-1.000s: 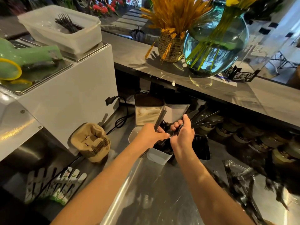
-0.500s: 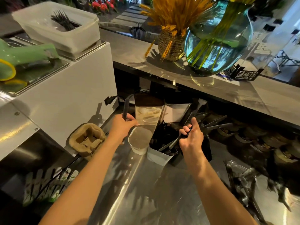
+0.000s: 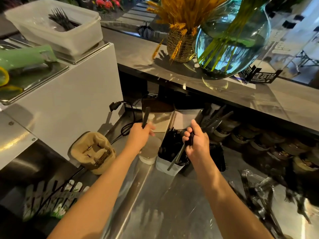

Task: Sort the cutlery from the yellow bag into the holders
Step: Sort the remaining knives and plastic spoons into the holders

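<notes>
Left hand (image 3: 140, 133) has swung left off the bundle since a second ago, and now sits at centre frame above the round white holder (image 3: 149, 152), fingers wrapped round one black utensil (image 3: 145, 117) standing upright. Right hand (image 3: 196, 142), just right of it, grips a fanned bunch of black cutlery (image 3: 209, 123) over the square white holder (image 3: 170, 163), already packed with black pieces. Steel counter (image 3: 155, 204) fills the lower frame; loose cutlery lower right is blurred. Further back, a cardboard cup carrier (image 3: 93, 152) at left, a blue glass vase (image 3: 231, 40) on the upper shelf.
</notes>
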Demonstrator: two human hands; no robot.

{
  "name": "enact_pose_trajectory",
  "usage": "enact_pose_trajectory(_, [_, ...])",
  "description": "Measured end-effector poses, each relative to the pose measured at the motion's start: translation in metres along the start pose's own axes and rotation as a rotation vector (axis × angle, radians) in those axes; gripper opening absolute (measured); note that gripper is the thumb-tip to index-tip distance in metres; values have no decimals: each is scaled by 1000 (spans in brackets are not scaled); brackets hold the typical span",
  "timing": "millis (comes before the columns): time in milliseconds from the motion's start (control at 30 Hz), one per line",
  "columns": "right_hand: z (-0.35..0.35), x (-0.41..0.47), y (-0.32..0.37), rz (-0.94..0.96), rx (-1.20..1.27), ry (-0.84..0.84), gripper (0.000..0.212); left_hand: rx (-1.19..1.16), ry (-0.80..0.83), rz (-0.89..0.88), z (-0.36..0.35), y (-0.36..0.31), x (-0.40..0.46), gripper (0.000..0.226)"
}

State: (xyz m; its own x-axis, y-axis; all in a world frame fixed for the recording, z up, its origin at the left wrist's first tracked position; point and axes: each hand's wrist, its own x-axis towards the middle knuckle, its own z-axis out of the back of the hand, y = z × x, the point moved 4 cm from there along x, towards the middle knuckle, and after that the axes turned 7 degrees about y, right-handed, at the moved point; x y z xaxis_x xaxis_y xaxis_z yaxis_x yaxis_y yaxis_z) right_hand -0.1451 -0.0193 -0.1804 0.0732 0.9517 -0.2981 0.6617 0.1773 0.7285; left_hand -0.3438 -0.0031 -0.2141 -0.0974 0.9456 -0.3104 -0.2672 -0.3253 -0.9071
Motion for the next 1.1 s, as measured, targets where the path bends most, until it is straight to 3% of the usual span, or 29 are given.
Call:
enact_pose_trajectory(100, [-9, -11, 6, -84, -217, 179, 21, -419, 179, 100, -22, -18, -14, 37])
enact_pose_trajectory(200, [-11, -29, 8, -167, -435, 320, 22, -520, 279, 82, -42, -34, -28, 45])
enact_pose_trajectory(367, [12, -56, 16, -201, -464, 313, 19, -900, 438, 159, -65, -54, -52, 42])
enact_pose_trajectory(567, [43, -83, 33, -188, -319, 265, 14, -908, 311, 127, -84, -60, -79, 26])
enact_pose_trajectory(700, [63, -99, 53, -148, -284, 191, 10, -852, 300, 20, -81, -68, -86, 31])
enact_pose_trajectory(833, [84, -109, 71, -99, -262, 117, 11, -1025, 304, -16, -74, -83, -90, 55])
enact_pose_trajectory(1100, [101, -121, 80, -140, -104, -1, 9, -1274, 121, -245, -128, -121, -121, 43])
